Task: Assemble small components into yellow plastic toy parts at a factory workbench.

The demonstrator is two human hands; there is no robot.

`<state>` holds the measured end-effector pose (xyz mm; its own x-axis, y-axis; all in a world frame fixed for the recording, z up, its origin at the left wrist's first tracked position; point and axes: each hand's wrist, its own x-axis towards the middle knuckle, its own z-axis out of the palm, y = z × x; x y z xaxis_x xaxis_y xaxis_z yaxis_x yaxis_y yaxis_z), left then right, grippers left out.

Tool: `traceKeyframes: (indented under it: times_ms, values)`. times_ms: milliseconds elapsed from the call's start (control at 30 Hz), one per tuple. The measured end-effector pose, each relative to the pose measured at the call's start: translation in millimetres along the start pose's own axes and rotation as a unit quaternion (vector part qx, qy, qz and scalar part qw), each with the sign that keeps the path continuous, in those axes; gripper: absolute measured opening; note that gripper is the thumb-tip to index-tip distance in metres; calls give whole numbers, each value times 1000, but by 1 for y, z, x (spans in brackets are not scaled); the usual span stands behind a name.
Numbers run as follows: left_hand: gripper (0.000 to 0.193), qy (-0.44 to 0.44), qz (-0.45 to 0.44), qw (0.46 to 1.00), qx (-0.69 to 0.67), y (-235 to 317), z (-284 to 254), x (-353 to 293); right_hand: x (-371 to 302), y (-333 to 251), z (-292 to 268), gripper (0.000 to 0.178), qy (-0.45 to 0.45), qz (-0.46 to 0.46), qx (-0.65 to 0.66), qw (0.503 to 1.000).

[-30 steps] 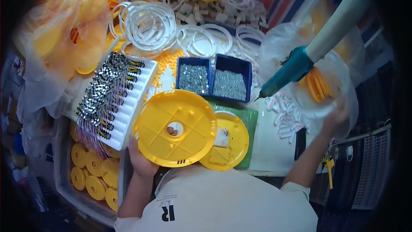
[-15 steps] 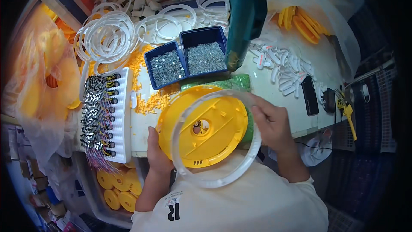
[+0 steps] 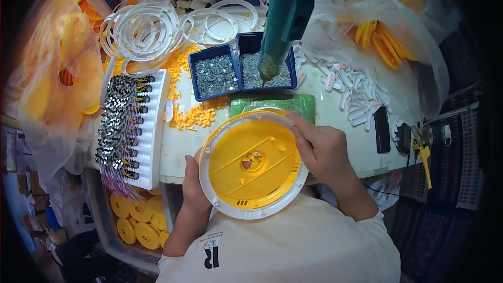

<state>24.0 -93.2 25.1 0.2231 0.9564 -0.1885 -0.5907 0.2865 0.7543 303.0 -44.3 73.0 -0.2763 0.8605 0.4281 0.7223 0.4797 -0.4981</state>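
Note:
In front of my chest, a round yellow plastic disc with raised ribs and a central hole is held tilted toward me. A white plastic ring lies over its face, close to the rim; whether it is seated cannot be made out. My left hand is closed around the left edge of the disc, its thumb upright beside the ring. At the upper right, my right hand pinches the ring against the disc's edge. Fingers behind the disc are hidden.
A teal power screwdriver hangs over two blue bins of small metal screws. Green wrapped block, white foam tray of wired parts, stacked white rings, yellow bits, white curved pieces and a phone surround the work.
My right hand has brought the white ring up and left onto the yellow disc, where before it hung offset in front. The left hand keeps its hold. The view has shifted slightly.

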Motion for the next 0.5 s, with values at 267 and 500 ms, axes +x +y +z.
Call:
traceKeyframes:
  times_ms: [267,500]
  values:
    - [97,-67,105,971,204,12,8,2,-1,-3,5,39,-11,24,-74,997]
    - [55,0,58,952,301,31,3,14,-17,29,14,46,-82,116,285,948]
